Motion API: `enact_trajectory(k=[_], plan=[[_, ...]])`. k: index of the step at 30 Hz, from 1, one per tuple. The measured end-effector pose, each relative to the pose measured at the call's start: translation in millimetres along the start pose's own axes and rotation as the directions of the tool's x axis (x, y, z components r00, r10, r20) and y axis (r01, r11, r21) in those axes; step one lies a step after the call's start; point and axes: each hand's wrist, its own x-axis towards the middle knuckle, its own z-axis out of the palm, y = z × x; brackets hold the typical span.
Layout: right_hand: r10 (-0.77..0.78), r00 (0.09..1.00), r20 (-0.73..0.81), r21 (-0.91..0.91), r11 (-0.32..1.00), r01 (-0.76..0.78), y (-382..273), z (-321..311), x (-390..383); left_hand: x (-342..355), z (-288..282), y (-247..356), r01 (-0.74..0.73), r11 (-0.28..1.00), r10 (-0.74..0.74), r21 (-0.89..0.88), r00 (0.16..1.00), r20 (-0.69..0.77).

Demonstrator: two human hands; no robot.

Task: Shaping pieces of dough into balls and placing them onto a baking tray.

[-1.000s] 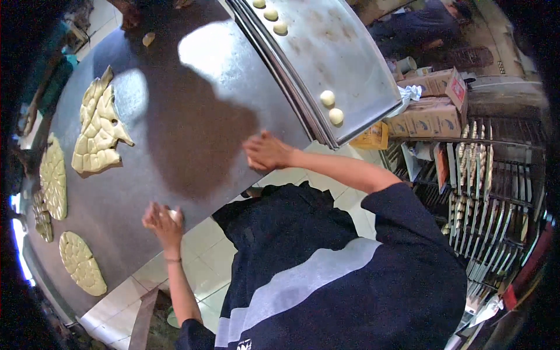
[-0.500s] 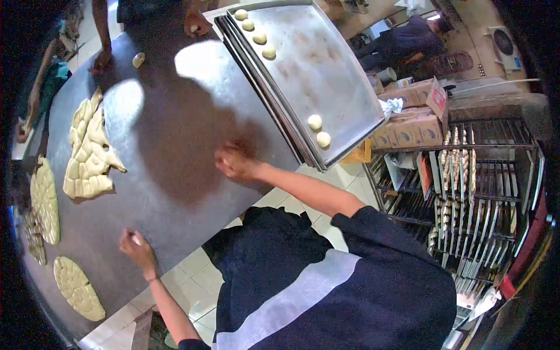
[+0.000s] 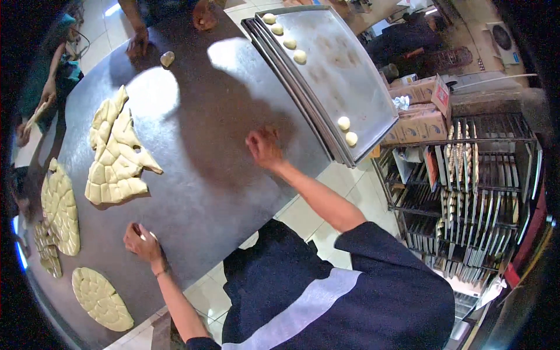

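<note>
My left hand [image 3: 140, 239] is curled just above the metal table [image 3: 210, 227], closed round a small pale piece, apparently dough. My right hand [image 3: 265, 149] is farther forward and right, fingers bent down at the tabletop in shadow; whatever lies under them is hidden. Left of it lies a big, jagged piece of segmented dough [image 3: 116, 163]. Scored dough rounds [image 3: 102, 297] and smaller pieces [image 3: 46, 245] lie along the left side. A small dough lump [image 3: 167, 59] sits near the far side. Several dough balls [image 3: 300, 56] rest on stacked metal trays [image 3: 332, 81] at the right.
A co-worker's hands [image 3: 137, 44] reach over the far edge; another person in green [image 3: 49, 81] stands at the left. Cardboard boxes [image 3: 420, 128] stand beyond the trays. A rack [image 3: 449, 210] of trays is at right, above a tiled floor [image 3: 315, 210] beside the table.
My left hand has moved left and down in the view. My right hand went left, then back right and up. The view has shifted, showing more of the co-workers at the far side.
</note>
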Motion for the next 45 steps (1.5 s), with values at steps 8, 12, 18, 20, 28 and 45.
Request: enact_trajectory(k=[8, 12, 18, 20, 28, 45], plan=[[0.186, 0.973, -0.139, 0.485, 0.869, -0.097, -103, 47, -24, -18, 10, 86, 0.042, 0.858, 0.068, -0.513, 0.979, 0.194], [0.169, 0.985, -0.029, 0.568, 0.813, -0.123, -88, 3, -83, -62, -33, 61, -0.159, 0.828, 0.302, -0.538, 0.935, 0.187], [0.421, 0.881, 0.217, 0.367, 0.801, -0.473, -74, -28, -116, -71, -65, 23, -0.167, 0.853, 0.317, -0.494, 0.919, 0.237], [0.425, 0.884, 0.197, 0.537, 0.708, -0.460, -91, -40, -121, -59, -76, 27, 0.074, 0.921, 0.139, -0.381, 0.854, 0.501], [0.093, 0.990, 0.108, 0.494, 0.859, -0.135, -170, -87, -123, -46, -68, 114, 0.101, 0.674, 0.270, -0.732, 0.888, 0.371], [-0.732, 0.599, 0.324, 0.564, 0.658, 0.500, -133, 11, -103, -150, -28, 141, -0.020, 0.996, 0.046, -0.083, 0.947, 0.319]])
